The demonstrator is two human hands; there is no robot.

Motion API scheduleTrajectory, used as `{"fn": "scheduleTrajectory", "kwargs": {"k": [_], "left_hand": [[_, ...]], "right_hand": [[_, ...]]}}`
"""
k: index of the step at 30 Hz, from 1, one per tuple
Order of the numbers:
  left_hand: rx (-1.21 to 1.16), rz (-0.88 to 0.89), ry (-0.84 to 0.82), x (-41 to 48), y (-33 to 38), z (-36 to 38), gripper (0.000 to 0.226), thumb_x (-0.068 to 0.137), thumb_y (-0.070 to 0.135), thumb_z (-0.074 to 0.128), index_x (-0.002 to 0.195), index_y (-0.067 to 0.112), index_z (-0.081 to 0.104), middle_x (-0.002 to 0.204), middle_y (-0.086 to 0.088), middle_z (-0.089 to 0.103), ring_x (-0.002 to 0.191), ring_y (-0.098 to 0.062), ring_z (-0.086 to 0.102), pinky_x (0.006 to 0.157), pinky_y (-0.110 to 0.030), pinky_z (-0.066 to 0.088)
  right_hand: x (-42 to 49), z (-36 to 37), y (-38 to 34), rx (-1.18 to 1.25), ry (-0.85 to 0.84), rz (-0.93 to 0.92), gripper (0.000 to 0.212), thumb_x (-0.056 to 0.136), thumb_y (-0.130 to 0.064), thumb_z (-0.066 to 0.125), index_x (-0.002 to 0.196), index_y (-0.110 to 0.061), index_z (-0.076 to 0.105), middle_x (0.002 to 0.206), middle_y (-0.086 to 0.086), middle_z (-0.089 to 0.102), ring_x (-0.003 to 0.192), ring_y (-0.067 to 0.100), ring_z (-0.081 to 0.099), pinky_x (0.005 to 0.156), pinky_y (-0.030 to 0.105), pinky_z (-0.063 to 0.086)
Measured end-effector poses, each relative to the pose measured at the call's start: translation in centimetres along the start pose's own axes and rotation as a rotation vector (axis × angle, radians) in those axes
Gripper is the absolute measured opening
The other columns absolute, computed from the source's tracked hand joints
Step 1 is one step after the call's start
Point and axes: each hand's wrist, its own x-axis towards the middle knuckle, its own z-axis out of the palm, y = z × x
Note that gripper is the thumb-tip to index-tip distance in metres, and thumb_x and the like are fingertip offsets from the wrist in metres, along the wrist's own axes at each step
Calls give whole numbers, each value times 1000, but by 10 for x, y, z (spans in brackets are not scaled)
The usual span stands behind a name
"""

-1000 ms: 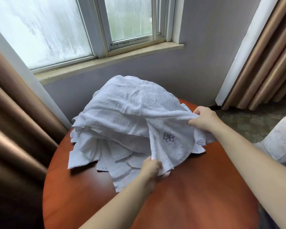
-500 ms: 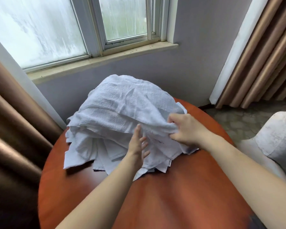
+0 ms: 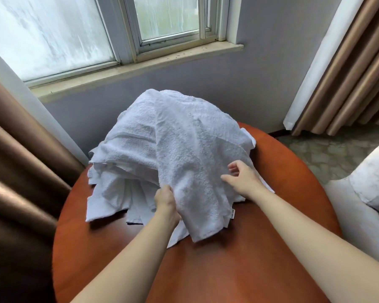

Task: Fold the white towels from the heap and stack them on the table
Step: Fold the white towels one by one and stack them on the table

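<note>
Your left hand (image 3: 165, 203) gripped the top towel (image 3: 195, 154) at its left edge. Your right hand (image 3: 244, 179), fingers loose and holding nothing, lay over its right side. The towel ran lengthwise away from you, up the heap (image 3: 123, 154).

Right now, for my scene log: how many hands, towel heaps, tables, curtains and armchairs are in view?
hands: 2, left hand, right hand
towel heap: 1, towels inside uncountable
table: 1
curtains: 2, left curtain, right curtain
armchair: 1
total: 7
</note>
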Motion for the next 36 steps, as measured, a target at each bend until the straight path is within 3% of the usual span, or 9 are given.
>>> {"fn": "scheduleTrajectory", "kwargs": {"k": [5,10,13,17,20,24,27,30,36], "left_hand": [[299,93,41,24,1,-20,13,82,4,40,72,13,41,67,-4,40,57,-20,37,54,-28,33],[307,178,144,35,8,-30,16,89,3,39,76,12,45,73,-4,45,59,-17,38,52,-26,33],[253,263,273,40,18,-39,12,93,7,39,94,9,51,84,-7,52,62,-16,44,52,-27,36],[270,288,362,45,29,-51,15,94,10,40,101,8,53,93,-8,54,74,-23,47,63,-29,39],[342,271,344,35,32,-51,13,94,9,44,105,10,51,97,-7,51,83,-23,45,60,-29,38],[569,487,370,22,28,-48,42,87,15,59,128,17,48,125,-1,54,119,-25,47,103,-39,37],[465,625,-56,-11,25,-28,34,93,21,59,126,21,50,125,-2,54,120,-19,50,100,-35,40],[298,333,-456,-53,28,-3,37,89,54,53,118,30,57,128,1,60,122,-19,54,105,-46,42],[-200,48,-756,-68,56,-10,73,87,61,35,87,0,75,91,-23,70,85,-31,70,80,-43,56]], "right_hand": [[15,32,-1,71,-84,70,63,87,-33,69,139,-10,41,136,3,49,125,21,48,92,26,38],[17,45,-11,23,-51,60,17,87,-26,63,91,-10,61,90,2,62,85,21,58,70,32,43],[19,36,-12,248,-26,110,22,88,-11,56,66,-12,50,72,7,52,68,21,48,63,33,35],[17,8,-7,678,-34,228,12,93,-9,50,96,-9,61,104,21,63,93,31,61,86,43,49],[5,-9,-12,829,-165,267,24,101,-12,42,113,-5,61,105,15,70,92,28,68,77,40,56],[-11,-20,-30,910,-326,251,30,102,-17,40,121,-5,59,111,19,70,99,33,68,78,41,57],[-23,-20,-53,943,-284,149,32,100,-15,47,126,0,57,113,21,68,99,34,68,81,43,58],[-44,-13,-84,912,-339,-33,40,100,-23,45,126,6,56,117,26,64,103,38,65,91,46,52],[-72,6,-108,639,-672,-323,49,97,-32,29,122,-8,63,127,7,64,121,16,58,108,33,39]]}}
